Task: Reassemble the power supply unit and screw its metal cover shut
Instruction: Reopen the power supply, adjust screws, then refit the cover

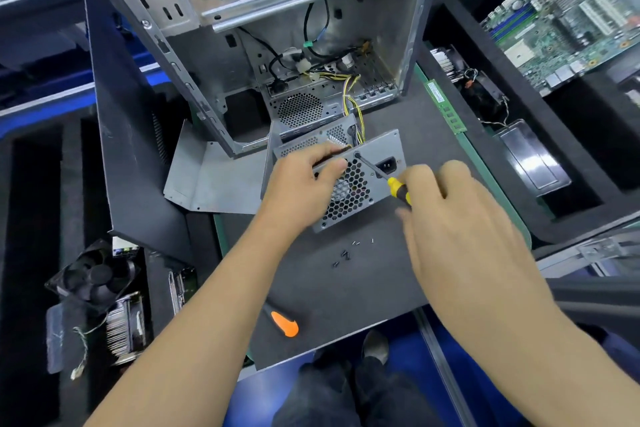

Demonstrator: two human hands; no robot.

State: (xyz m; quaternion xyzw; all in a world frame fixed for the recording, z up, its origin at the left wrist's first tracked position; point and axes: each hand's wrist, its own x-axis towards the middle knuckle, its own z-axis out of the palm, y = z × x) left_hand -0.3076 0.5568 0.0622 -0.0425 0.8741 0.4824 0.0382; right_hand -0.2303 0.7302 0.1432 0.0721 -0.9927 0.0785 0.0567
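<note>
We've got the power supply unit [360,180] standing on the grey mat [346,288], just near of the open computer case [242,45], its yellow cables trailing back inside. Our left hand [304,180] grips its top left edge, fingers curled over the cover to steady it. Our right hand [450,215] is wrapped round the yellow-handled screwdriver [381,174], tip set on a screw at the upper edge of the grille face. So the cover looks seated and fastening is under way. We judge there's more to do: loose screws [346,253] lie on the mat just near of the unit. An orange-handled tool [284,323] waits nearer us.
</note>
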